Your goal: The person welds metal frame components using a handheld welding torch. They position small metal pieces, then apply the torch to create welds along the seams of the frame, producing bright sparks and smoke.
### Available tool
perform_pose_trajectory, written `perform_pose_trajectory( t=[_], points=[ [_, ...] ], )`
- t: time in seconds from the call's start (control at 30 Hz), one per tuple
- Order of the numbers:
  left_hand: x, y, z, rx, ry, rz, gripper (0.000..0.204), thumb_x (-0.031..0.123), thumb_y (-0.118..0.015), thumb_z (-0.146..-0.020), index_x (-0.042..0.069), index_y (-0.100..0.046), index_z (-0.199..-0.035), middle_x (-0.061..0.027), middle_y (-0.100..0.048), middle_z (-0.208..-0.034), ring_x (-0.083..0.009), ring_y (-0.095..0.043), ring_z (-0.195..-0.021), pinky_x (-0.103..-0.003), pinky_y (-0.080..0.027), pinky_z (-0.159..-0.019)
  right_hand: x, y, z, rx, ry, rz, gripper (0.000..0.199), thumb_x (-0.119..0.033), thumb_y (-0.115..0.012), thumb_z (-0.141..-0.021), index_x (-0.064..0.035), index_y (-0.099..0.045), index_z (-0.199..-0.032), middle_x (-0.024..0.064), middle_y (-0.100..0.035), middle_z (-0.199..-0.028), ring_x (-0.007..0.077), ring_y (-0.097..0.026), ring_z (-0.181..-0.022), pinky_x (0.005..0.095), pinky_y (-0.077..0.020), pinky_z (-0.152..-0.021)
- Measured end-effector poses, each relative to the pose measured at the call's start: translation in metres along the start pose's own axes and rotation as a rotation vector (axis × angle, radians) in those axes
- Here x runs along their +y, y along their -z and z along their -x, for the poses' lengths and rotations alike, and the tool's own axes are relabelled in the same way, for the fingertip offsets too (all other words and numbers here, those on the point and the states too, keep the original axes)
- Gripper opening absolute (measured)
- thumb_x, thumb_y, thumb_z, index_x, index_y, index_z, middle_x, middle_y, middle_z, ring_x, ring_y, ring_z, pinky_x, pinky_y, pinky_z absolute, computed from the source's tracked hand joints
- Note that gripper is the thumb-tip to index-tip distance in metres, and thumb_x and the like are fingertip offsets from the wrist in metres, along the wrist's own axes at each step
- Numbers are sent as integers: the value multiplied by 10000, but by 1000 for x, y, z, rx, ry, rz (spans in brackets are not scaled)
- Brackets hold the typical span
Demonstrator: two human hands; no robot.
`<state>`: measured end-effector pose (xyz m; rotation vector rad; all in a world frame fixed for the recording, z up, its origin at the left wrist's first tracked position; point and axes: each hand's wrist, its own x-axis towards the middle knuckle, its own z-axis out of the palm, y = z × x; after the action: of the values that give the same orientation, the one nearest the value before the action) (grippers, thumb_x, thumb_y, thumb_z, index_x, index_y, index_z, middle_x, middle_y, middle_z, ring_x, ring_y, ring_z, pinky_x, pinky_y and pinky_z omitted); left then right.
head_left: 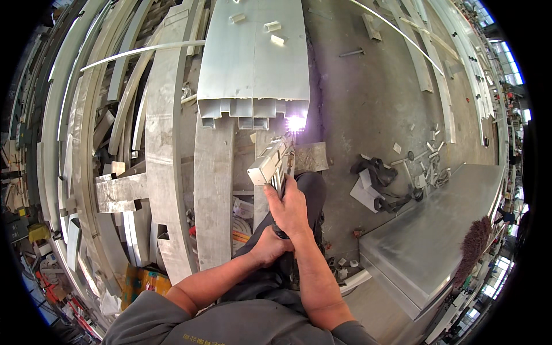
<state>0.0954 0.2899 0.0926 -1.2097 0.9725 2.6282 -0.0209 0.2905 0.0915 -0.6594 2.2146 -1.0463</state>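
Observation:
My right hand (292,208) grips a handheld welding gun (270,164) with a pale boxy head, pointed forward. At its tip a bright white-violet spark (296,123) burns at the near edge of a ribbed aluminium panel (253,57). My left hand (269,246) wraps under the right wrist, around the dark lower end of the gun handle. The panel lies flat on long grey metal strips (214,190), its hollow end profile facing me.
Curved metal strips (161,144) and offcuts pile up on the left. A flat metal sheet (437,224) lies at right with a brush (472,244) on its edge. Dark straps (379,172) and small scraps litter the concrete floor.

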Motion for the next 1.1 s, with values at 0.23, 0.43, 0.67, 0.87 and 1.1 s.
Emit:
perform_pose_trajectory(
  t=[0.23, 0.43, 0.67, 0.87, 1.1],
  points=[
    [-2, 4, 4, -39, 32, -23, 257, -18, -740, -760, -37, -658, -1003, -73, -701, -929, -178, -665, -845, -327, -541, -759, -3, 0, 6, -24, -56, -69, 508, -319, -665, -920, 75, -541, -1216, 194, -694, -779, 355, -718, -771, 428, -534, -704],
    [-10, 8, 39, -173, -140, -27, 496, 85, -805, -805, 1, -578, -1238, -59, -656, -1174, -170, -611, -1086, -342, -499, -948, -62, 17, 30, 39, 220, -141, 622, -279, -706, -901, 65, -445, -1349, 286, -682, -941, 452, -688, -860, 472, -555, -715],
    [51, 5, 82, -114, -124, -101, 197, 1, -713, -881, 46, -582, -1021, -20, -633, -817, -112, -582, -650, -277, -466, -562, -147, 23, -21, 22, 279, -322, 562, -252, -669, -929, 70, -417, -1315, 287, -670, -955, 463, -673, -782, 483, -534, -655],
    [177, 79, 127, -119, 262, -145, 201, -54, -711, -803, -7, -549, -913, -100, -585, -657, -203, -593, -540, -345, -472, -530, -166, 12, -50, -41, 82, -583, 424, -285, -723, -875, 19, -554, -1117, 69, -646, -843, 133, -593, -722, 331, -494, -650],
    [170, 118, 103, -84, 402, -309, 174, -22, -712, -757, -18, -561, -844, -123, -588, -608, -216, -573, -501, -369, -491, -541, -114, -35, -49, -82, -211, -714, 362, -206, -739, -877, -5, -540, -1104, 17, -588, -859, 88, -546, -746, 282, -469, -631]
  ],
)
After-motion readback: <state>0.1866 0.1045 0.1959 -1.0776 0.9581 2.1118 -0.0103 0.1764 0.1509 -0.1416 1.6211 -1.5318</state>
